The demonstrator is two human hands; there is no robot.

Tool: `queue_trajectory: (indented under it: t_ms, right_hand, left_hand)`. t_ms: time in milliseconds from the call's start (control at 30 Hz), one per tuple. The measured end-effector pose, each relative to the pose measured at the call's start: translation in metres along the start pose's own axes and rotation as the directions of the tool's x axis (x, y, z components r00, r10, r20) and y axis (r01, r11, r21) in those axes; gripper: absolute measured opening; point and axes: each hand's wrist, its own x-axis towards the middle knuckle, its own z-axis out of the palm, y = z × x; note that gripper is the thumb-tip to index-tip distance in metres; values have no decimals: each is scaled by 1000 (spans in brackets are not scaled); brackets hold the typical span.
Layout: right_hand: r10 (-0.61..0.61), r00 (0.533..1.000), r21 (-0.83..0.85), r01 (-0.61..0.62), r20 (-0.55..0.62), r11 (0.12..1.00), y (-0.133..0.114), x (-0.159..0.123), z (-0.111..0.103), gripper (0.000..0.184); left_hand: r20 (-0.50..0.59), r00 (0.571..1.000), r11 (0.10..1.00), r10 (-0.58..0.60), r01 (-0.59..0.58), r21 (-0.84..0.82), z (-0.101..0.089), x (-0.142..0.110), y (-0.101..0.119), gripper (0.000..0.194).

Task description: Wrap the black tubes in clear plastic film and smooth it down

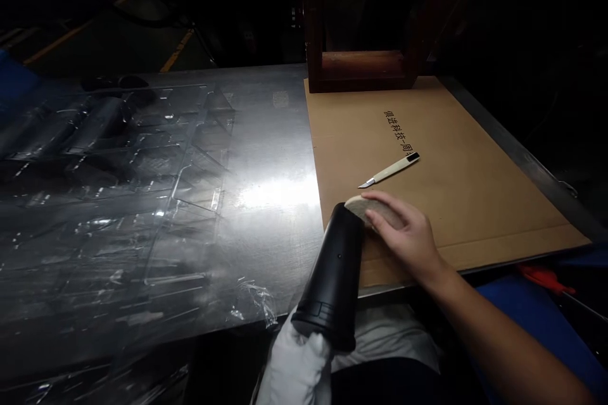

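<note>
We are seeing smooth plastic on the near cylinder and a matt, felt-like pad. Left, glossy clear plastic trays are gleaming on a shiny metal tabletop; right, we are viewing matt cardboard and a far wooden frame.

Black cylinder, beige disc

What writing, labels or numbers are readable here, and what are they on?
"俱进科技-周", black print on the cardboard; a further character is partly hidden by the knife.
Faint patch on the metal table: too blurred to read.
Black tube: no writing I can make out.
</note>
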Motion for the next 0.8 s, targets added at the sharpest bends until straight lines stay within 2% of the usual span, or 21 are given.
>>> queue_trajectory:
  t_ms: [133, 300, 467, 600, 733, 800]
  right_hand:
    - [-40, 998, 96, 35, 48, 995, -1, -11, 5, 32]
    - [56, 993, 40, -52, -105, 998, 2, -13, 8, 25]
    - [-6, 1000, 78, 8, -20, 997, -3, -20, 6, 30]
    - [110, 986, 42, -106, -122, 993, -2, -15, 8, 24]
    - [51, 998, 98, -48, -33, 994, -8, -19, 8, 28]
    - [68, 997, 93, -66, -23, 993, -8, -17, 7, 27]
  left_hand:
    - [3, 999, 998, -53, 53, -41, 1, -1, 3, 53]
    - [-3, 996, 993, -94, 94, -67, 0, -2, 8, 47]
    - [23, 993, 986, -116, 118, -116, 6, -6, 13, 49]
    - [41, 991, 983, -124, 129, -133, 10, -8, 17, 52]
    - [47, 992, 985, -116, 121, -125, 10, -9, 20, 54]
    - [46, 993, 987, -108, 113, -110, 8, -9, 19, 53]
